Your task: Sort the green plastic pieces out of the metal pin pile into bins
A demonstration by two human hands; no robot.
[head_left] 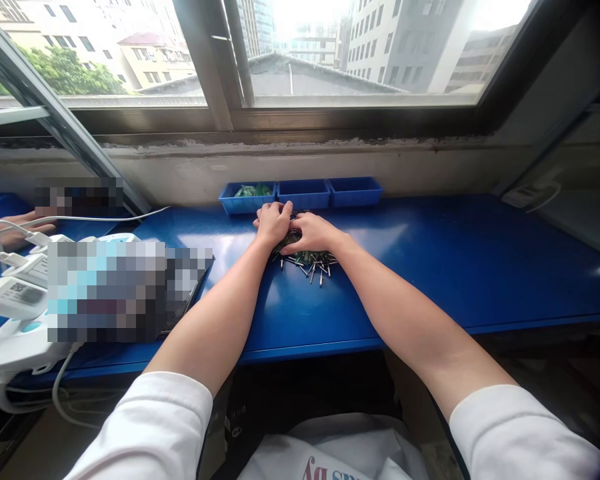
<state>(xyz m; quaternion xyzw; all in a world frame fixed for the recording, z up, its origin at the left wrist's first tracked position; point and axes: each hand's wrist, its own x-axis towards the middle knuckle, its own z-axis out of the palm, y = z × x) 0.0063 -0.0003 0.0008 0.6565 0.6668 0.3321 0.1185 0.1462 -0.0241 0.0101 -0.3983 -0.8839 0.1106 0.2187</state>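
A: Start close in. What's nearest?

B: The white sleeves (pixel 147 427), well on the near side of the pile (pixel 307 259). Left of the pile and also nearer sits a white power strip (pixel 10 350) with plugs and cords.

A: And the pile itself?

B: On the blue table (pixel 410 273), right under both hands. Thin metal pins (pixel 321 279) stick out of its near edge at all angles.

A: How do the hands sit?

B: The left hand (pixel 274 223) bends over the pile's far left side, fingertips hidden, so I can't tell whether it pinches anything. The right hand (pixel 314 232) arches over the top and right, thumb apart from forefinger, dark bits of the pile showing between. Whether its other fingers grip, I can't tell either.

A: Which step would you call that?

B: Handling the pile with both hands, I'd judge: sorting or gathering.

A: What does the next move call for?

B: Fingertips closing on a few pins without dragging the crossed ones along; they look ready to snag.

A: Anything farther off?

B: Well left of the pile, another person's hand (pixel 27 228). Just beyond the pile, three blue bins (pixel 305 199) in a row, the leftmost holding something green. Past them, the window (pixel 330 80).
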